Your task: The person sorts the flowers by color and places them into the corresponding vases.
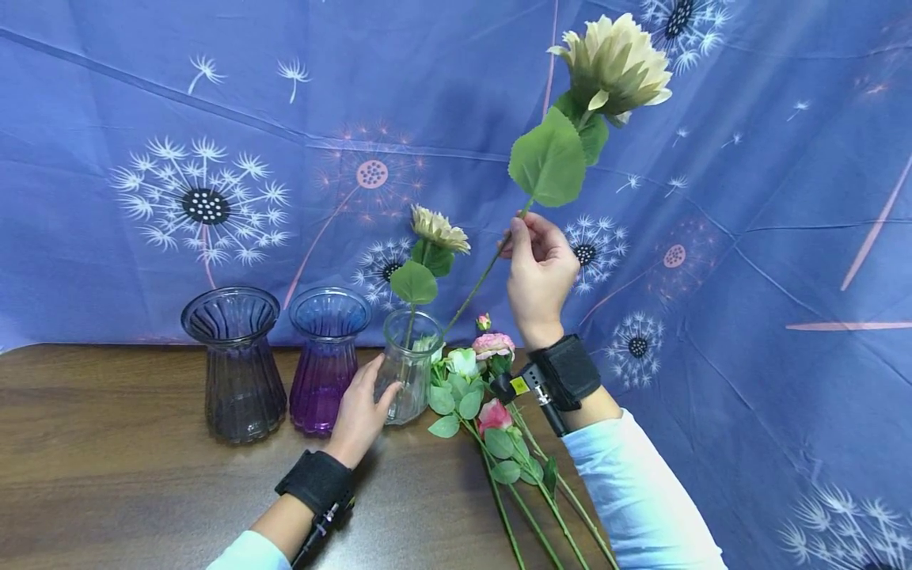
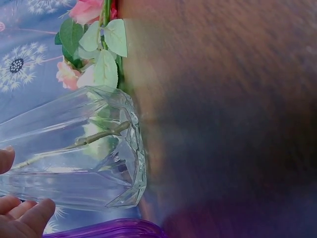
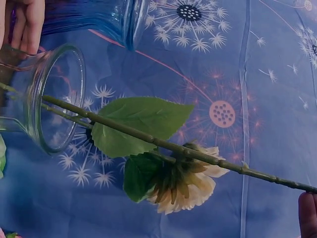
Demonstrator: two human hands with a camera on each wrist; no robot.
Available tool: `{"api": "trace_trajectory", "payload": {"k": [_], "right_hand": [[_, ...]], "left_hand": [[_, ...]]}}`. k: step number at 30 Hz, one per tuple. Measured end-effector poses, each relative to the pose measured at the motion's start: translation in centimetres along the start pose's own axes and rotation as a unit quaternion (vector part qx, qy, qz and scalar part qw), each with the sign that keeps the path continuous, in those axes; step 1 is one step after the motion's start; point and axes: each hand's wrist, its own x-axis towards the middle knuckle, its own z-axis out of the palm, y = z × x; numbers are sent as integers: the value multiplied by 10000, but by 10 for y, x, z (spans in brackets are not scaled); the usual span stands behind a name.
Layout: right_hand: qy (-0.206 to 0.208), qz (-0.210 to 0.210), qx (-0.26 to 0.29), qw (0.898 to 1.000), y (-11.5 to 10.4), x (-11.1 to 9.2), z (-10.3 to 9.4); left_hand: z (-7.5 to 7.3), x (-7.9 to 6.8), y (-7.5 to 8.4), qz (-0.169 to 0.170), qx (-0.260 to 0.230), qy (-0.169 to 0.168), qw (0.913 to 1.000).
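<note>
A clear glass vase (image 1: 409, 388) stands on the table with one cream flower (image 1: 438, 229) in it; that flower's stem shows through the glass in the left wrist view. My left hand (image 1: 362, 416) holds the vase from the left, thumb and fingers on either side. My right hand (image 1: 545, 273), raised to the right, pinches the stem (image 3: 198, 156) of a larger-looking cream flower (image 1: 616, 67) below its green leaf (image 1: 549, 158). This stem slants down to the vase's mouth; I cannot tell whether its end is inside.
Left of the clear vase stand a purple-and-blue glass vase (image 1: 324, 388) and a dark grey glass vase (image 1: 242, 388). On its right, several pink and white flowers (image 1: 495, 416) lie on the wooden table (image 1: 107, 475), stems toward me. A blue dandelion-print cloth (image 1: 442, 95) hangs behind.
</note>
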Motion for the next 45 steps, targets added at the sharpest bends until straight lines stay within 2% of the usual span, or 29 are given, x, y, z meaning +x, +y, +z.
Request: {"api": "trace_trajectory", "payload": {"k": [13, 18, 22, 28, 36, 45], "right_hand": [[-139, 118, 57, 9998, 1, -1, 8], [-324, 218, -188, 9991, 4, -4, 10], [-512, 282, -375, 9976, 7, -9, 10], [-736, 360, -532, 9952, 13, -18, 10], [-877, 720, -655, 9914, 24, -31, 13], [-1232, 947, -907, 9837, 40, -48, 15]], "left_hand": [[-1, 2, 0, -43, 3, -22, 10000], [-1, 3, 0, -72, 6, -39, 10000], [-1, 2, 0, -166, -9, -66, 9998], [0, 0, 1, -43, 54, 41, 10000], [-1, -2, 2, -138, 47, -25, 9999], [0, -3, 3, -28, 71, 39, 10000]]}}
